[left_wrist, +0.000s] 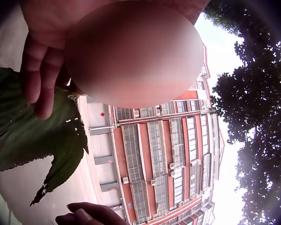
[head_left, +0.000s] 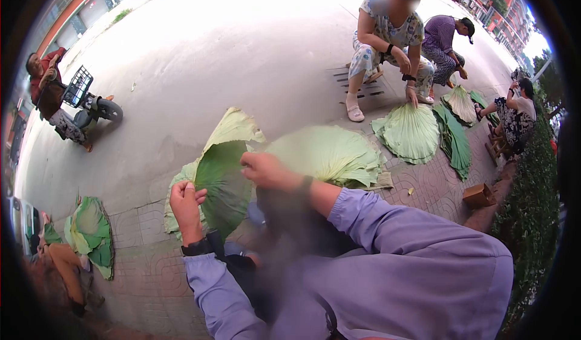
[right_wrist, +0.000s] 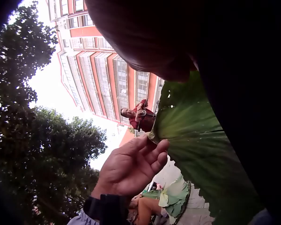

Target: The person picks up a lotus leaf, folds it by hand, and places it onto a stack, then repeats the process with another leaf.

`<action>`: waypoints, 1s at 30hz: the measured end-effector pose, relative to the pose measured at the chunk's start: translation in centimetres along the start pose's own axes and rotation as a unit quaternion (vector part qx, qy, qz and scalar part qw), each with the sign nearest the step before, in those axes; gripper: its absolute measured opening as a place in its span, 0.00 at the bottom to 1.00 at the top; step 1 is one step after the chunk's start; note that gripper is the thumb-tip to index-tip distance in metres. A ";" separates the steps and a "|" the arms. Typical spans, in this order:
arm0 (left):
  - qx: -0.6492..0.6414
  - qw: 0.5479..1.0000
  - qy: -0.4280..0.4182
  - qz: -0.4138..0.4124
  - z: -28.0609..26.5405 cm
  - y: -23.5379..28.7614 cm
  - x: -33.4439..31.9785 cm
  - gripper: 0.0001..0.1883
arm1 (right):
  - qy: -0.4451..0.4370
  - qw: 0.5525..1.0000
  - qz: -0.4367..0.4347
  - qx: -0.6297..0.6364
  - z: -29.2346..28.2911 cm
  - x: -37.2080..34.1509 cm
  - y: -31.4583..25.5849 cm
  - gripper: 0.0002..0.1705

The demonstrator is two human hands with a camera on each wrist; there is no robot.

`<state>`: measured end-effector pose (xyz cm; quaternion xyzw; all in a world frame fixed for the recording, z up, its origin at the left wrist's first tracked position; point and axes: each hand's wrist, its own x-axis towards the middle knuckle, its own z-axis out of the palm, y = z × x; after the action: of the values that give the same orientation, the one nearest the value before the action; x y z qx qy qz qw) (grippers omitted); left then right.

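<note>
My left hand (head_left: pixel 186 208) pinches the pointed base of a dark green lotus leaf (head_left: pixel 225 186) between thumb and fingers. In the right wrist view, that hand (right_wrist: pixel 131 168) has the other fingers loosely bent beside the leaf (right_wrist: pixel 192 136). The leaf hangs spread out, its edge ragged and dotted with small holes in the left wrist view. My right hand (head_left: pixel 269 170) is at the leaf's upper right in the head view. Its fingertips (left_wrist: pixel 79 213) show bare and apart from the leaf's torn tip in the left wrist view. Behind lies a paler lotus leaf (head_left: pixel 233 127).
A broad stack of pale lotus leaves (head_left: pixel 327 152) lies on the paving to the right. Beyond it, a seated person (head_left: pixel 393 31) touches another stack (head_left: pixel 408 134). More leaves (head_left: pixel 91 234) lie at left; a cardboard box (head_left: pixel 478 196) stands by the hedge (head_left: pixel 532 219).
</note>
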<state>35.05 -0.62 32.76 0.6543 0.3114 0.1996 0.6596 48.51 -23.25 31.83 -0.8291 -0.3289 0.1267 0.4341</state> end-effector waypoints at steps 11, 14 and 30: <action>-0.020 0.999 -0.015 0.036 -0.3 0.4 -0.2 0.09 | -0.074 0.995 -0.039 -0.045 0.6 0.9 1.3 0.20; -0.018 0.999 -0.020 0.045 -0.6 0.4 -0.3 0.09 | -0.128 0.990 -0.021 -0.049 0.2 1.4 0.8 0.20; 0.078 0.993 0.002 0.090 -2.0 0.7 -0.9 0.09 | 0.000 0.996 -0.012 -0.084 1.2 9.2 2.1 0.24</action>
<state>33.15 0.35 33.65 0.7284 0.2674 0.2343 0.5857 55.79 -17.30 30.09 -0.8585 -0.3488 0.0933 0.3641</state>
